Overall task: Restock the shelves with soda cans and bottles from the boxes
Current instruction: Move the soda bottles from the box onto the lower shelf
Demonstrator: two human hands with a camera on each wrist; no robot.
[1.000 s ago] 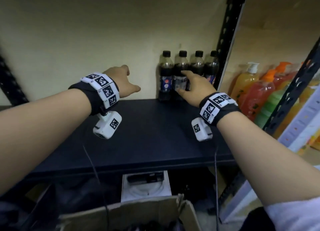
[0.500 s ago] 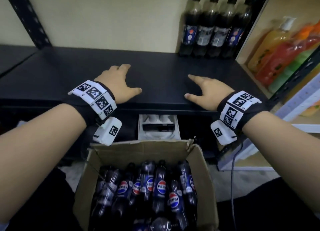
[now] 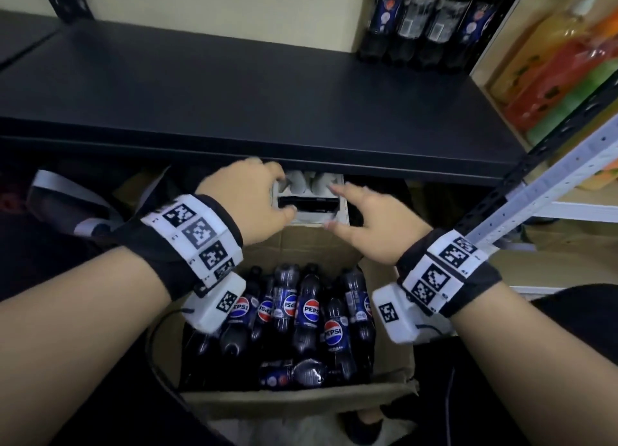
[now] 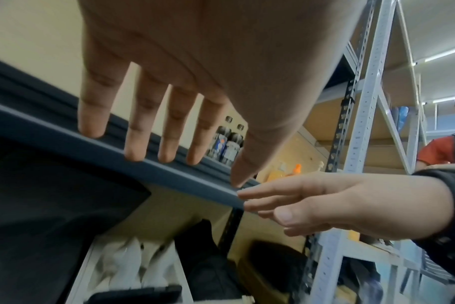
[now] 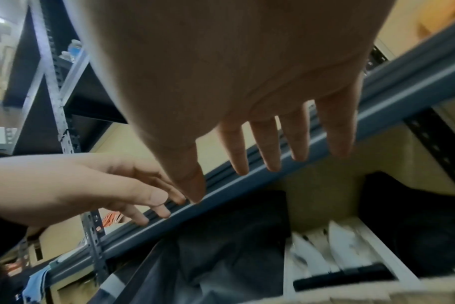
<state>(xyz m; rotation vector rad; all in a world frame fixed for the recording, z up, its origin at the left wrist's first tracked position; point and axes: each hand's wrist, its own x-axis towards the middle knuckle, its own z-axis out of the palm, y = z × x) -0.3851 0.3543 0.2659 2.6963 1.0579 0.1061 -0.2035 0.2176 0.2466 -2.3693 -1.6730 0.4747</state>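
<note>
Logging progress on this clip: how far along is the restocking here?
Early. Done: four bottles stand at the black shelf's back right. In hand: nothing; left hand and right hand are open above the cardboard box. Left: the box's many Pepsi bottles.

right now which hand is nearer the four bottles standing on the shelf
Right. The right hand sits below and left of the bottles; the left hand is farther left. Both hang over the box.

Shop stockroom, black slotted-steel shelf [image 3: 234, 88] with dark cola bottles [image 3: 424, 21] far right, open cardboard box of cola bottles [image 3: 394, 365] near, grey perforated racking [image 4: 361, 123] right
</note>
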